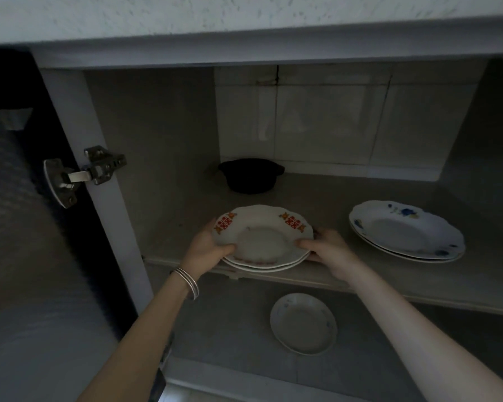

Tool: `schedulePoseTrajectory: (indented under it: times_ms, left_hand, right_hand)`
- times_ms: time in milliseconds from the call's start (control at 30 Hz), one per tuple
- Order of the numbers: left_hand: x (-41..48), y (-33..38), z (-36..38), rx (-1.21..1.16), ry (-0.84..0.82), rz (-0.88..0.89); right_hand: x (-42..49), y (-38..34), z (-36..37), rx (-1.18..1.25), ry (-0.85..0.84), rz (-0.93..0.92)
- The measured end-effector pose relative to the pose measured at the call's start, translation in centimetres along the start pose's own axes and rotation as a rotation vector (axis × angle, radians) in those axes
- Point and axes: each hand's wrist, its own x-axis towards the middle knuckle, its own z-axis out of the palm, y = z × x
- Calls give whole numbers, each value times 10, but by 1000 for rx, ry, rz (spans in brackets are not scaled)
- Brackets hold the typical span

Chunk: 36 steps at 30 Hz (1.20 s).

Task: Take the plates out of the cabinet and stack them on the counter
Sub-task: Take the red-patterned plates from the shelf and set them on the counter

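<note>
Both hands grip the red-patterned plates [262, 236], a short stack at the near edge of the shelf [317, 198] inside the cabinet [99, 126]. The left hand [212, 246] clasps the left rim, thumb on top and fingers underneath. The right hand [328, 250] does the same on the right rim. Whether the stack is lifted or resting on the shelf lip, I cannot tell.

To do this well, the fingers should reach under the lowest plate, so the whole stack comes out as one and nothing slides off. The stack should come straight toward the person and stay level. It should rise only once it is past the cabinet front, because the counter [244, 13] overhangs directly above and a rim could strike it. The bangles [188, 282] on the left wrist could knock the shelf edge, so that wrist wants a little room.

The blue-flowered plates [407, 230] sit well apart on the right of the shelf. A small plate [304, 323] lies on the level below, near the front. A black pot [251, 175] stands at the far back, out of the way.
</note>
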Motion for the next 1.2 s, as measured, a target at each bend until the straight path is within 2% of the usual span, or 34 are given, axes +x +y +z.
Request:
schedulePoseTrajectory:
  times_ms: [200,367,567,700,933,1100,1200]
  left_hand:
    - [-26,-11,7,-85,85,106]
    - [-55,-25,13,-199,151,119]
    - [-93,-36,21,-213,212,130]
    - [-114,-27,21,-255,229,118]
    - [-163,39,-5,-284,272,-77]
    - [-216,120,-47,-347,258,-299]
    - [-244,178,-83,-339,259,-367]
  right_hand:
    - [-23,5,-2,5,50,-134]
    - [-53,16,-2,-77,73,-243]
    - [-87,38,-3,-68,60,-292]
    - [-110,47,-3,-87,118,-303]
    - [-177,5,14,-103,233,-79]
    - [-243,-58,30,-152,318,72]
    - [-283,-111,38,-193,347,147]
